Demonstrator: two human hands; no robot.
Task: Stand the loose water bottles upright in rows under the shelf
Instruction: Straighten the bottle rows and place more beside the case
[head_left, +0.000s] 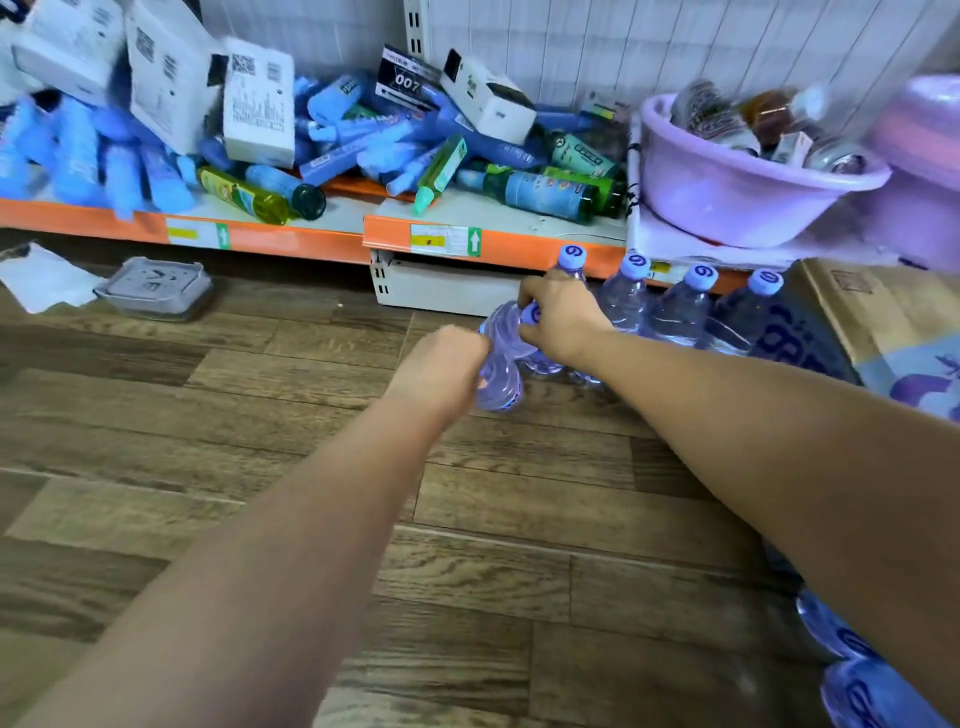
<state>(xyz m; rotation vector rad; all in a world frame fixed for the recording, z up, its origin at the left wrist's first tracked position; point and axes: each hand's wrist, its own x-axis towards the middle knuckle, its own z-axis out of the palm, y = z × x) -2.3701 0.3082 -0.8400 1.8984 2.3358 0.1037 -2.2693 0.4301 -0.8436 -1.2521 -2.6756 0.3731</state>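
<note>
A clear water bottle (503, 364) with a pale blue cap stands on the wooden floor at the left end of a row. My left hand (441, 371) grips its body from the left. My right hand (563, 317) holds its neck and cap from the right. Behind it, several more water bottles (680, 306) stand upright in a row under the orange shelf edge (519, 247). Loose bottles (852, 670) lie at the bottom right, partly hidden by my right forearm.
The shelf above is heaped with blue tubes, white boxes and green bottles (540, 192). A lilac basin (743, 176) sits at its right end. A cardboard box (878, 317) stands right of the row. A grey lidded container (156, 286) and paper lie on the floor at left.
</note>
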